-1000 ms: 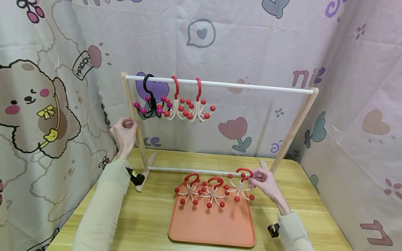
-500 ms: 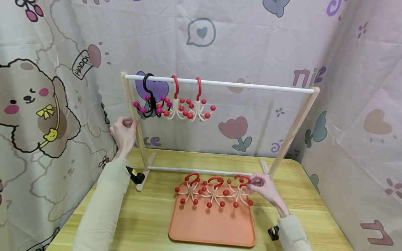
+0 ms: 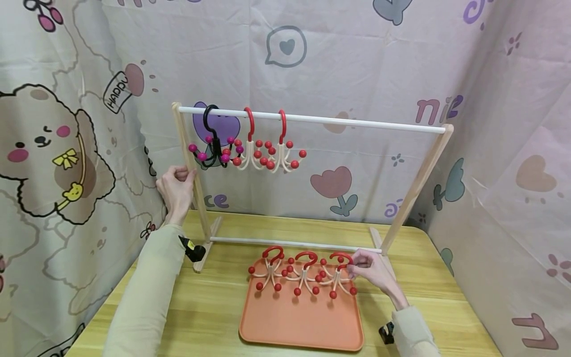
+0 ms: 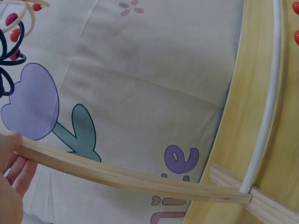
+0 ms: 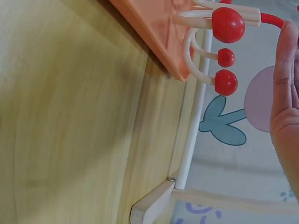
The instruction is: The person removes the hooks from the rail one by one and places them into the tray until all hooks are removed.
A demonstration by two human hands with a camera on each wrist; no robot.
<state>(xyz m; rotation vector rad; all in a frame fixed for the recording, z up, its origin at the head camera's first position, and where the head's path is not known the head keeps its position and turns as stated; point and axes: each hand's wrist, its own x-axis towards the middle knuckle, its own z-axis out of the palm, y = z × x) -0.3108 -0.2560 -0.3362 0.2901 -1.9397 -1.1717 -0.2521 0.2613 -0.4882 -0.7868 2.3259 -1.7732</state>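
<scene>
Hanger sits just left of the right hand pinching it

Around the orange tray, parts are out of sight!
At its far right corner, the right hand masks part of the hook on one red hanger; does it touch the tray? Can't tell! In front, the counter, and either side, both sleeves, run off the head view's bottom; behind, leftward, the left-wrist view's edge slices the black hanger.
</scene>
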